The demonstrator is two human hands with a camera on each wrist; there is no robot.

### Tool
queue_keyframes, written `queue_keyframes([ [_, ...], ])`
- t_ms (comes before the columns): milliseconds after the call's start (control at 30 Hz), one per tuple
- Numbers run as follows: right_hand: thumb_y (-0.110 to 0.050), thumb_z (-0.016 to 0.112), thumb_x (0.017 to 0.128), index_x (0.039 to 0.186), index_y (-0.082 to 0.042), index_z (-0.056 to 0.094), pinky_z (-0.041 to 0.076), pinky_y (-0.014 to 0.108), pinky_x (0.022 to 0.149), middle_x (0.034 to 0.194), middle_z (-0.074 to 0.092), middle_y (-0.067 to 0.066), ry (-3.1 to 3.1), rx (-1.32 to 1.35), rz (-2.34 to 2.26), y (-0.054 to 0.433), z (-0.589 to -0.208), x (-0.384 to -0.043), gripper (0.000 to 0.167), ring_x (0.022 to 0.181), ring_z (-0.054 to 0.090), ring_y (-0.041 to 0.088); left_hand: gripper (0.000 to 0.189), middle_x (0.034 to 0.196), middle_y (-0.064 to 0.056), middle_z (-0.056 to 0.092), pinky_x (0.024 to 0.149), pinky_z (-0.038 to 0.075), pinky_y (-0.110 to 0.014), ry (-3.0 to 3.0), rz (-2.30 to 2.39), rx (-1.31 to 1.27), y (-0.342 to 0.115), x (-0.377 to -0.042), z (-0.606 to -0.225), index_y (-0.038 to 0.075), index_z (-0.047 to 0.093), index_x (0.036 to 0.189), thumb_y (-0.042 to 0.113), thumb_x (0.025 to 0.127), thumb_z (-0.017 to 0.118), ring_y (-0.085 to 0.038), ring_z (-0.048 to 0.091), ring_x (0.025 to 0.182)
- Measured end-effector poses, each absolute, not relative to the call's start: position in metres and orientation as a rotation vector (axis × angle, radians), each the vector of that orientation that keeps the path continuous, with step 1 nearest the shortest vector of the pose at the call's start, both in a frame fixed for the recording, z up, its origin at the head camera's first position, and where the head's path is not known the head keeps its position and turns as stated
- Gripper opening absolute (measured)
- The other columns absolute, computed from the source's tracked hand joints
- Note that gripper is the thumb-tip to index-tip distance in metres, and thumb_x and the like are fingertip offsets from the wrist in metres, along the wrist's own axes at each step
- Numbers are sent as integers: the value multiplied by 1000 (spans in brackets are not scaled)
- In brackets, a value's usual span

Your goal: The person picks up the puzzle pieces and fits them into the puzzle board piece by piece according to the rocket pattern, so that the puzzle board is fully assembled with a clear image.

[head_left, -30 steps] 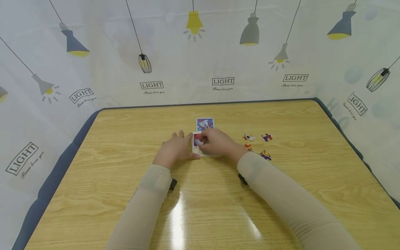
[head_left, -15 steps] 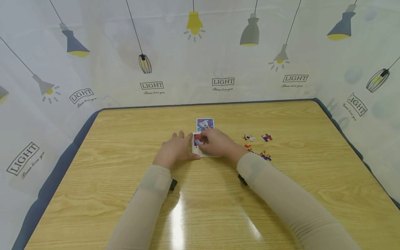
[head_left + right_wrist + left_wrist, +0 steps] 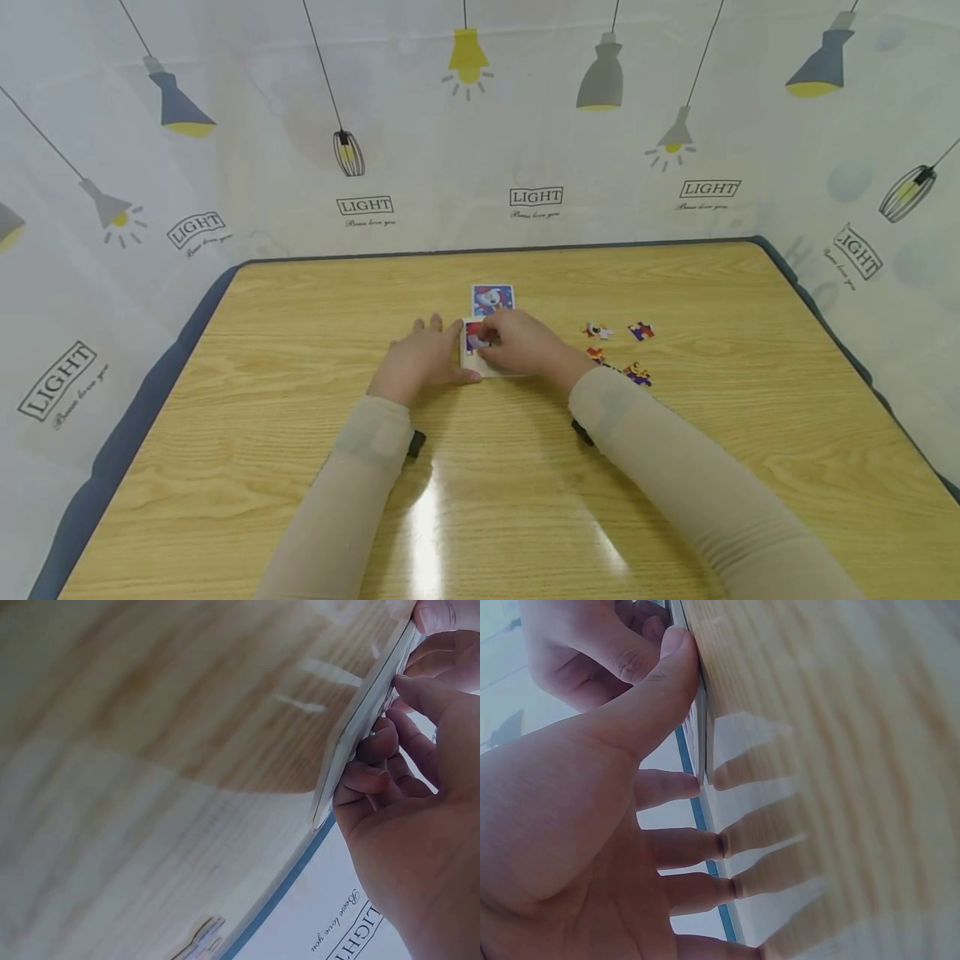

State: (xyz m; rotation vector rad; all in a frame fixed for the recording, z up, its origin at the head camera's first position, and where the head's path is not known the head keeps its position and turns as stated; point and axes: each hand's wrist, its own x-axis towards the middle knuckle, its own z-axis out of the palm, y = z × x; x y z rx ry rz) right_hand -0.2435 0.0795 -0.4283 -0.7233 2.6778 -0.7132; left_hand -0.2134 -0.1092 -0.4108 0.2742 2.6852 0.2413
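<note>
A small pale puzzle tray lies at mid table, with red and purple puzzle pieces fitted in its upper left part. My left hand steadies the tray from the left, thumb at its near edge and the other fingers straight, as the left wrist view also shows. Over the tray, my right hand has its thumb and fingers curled down onto a puzzle piece, which the hand mostly hides. In the right wrist view, the right fingertips meet right at the face of the tray.
A picture card with a white cartoon figure lies just behind the tray. Several loose puzzle pieces are scattered to the right, some partly behind the right forearm. The wooden table ends at a curtain printed with lamps.
Both hands and the tray stay in place. Only the right fingertips shift slightly over the tray.
</note>
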Motion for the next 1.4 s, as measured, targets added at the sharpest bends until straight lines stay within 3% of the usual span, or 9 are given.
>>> queue_keyframes([
  [300, -25, 71, 102, 129, -5, 73, 58, 45, 110, 127, 74, 12, 2690, -748, -676, 79, -429, -242, 34, 119, 71, 28, 103, 178, -26, 10, 120, 28, -82, 2675, 248, 274, -110, -212, -409, 18, 22, 172, 67, 95, 69, -50, 11, 165],
  [533, -27, 67, 104, 133, -7, 72, 53, 47, 117, 135, 71, 11, 2758, -862, -564, 86, -424, -227, 35, 140, 61, 33, 103, 178, -26, 11, 120, 28, -82, 2679, 255, 271, -110, -213, -409, 18, 23, 172, 67, 94, 70, -50, 11, 165],
  [733, -33, 67, 105, 135, -11, 71, 59, 45, 106, 129, 72, 7, 2792, -824, -482, 109, -425, -215, 38, 119, 71, 25, 103, 178, -25, 11, 122, 27, -81, 2680, 264, 259, -110, -213, -411, 18, 23, 171, 67, 94, 70, -50, 11, 165],
  [933, -32, 66, 105, 135, -8, 70, 62, 46, 96, 123, 71, 8, 2882, -727, -517, 149, -426, -214, 38, 109, 71, 24, 104, 178, -24, 9, 123, 25, -80, 2678, 255, 262, -110, -213, -412, 18, 21, 172, 68, 94, 69, -49, 9, 165],
  [1167, -34, 64, 106, 138, -6, 68, 62, 51, 91, 124, 72, 13, 2974, -565, -504, 203, -426, -223, 42, 104, 72, 28, 103, 179, -24, 7, 123, 23, -80, 2674, 277, 261, -109, -212, -412, 19, 21, 172, 66, 94, 70, -49, 8, 165],
  [1400, -45, 61, 107, 145, -3, 61, 59, 59, 94, 132, 70, 21, 2942, -383, -550, 238, -424, -232, 57, 111, 71, 36, 104, 178, -25, 8, 122, 24, -81, 2671, 270, 255, -108, -210, -409, 18, 21, 172, 66, 94, 70, -50, 9, 165],
])
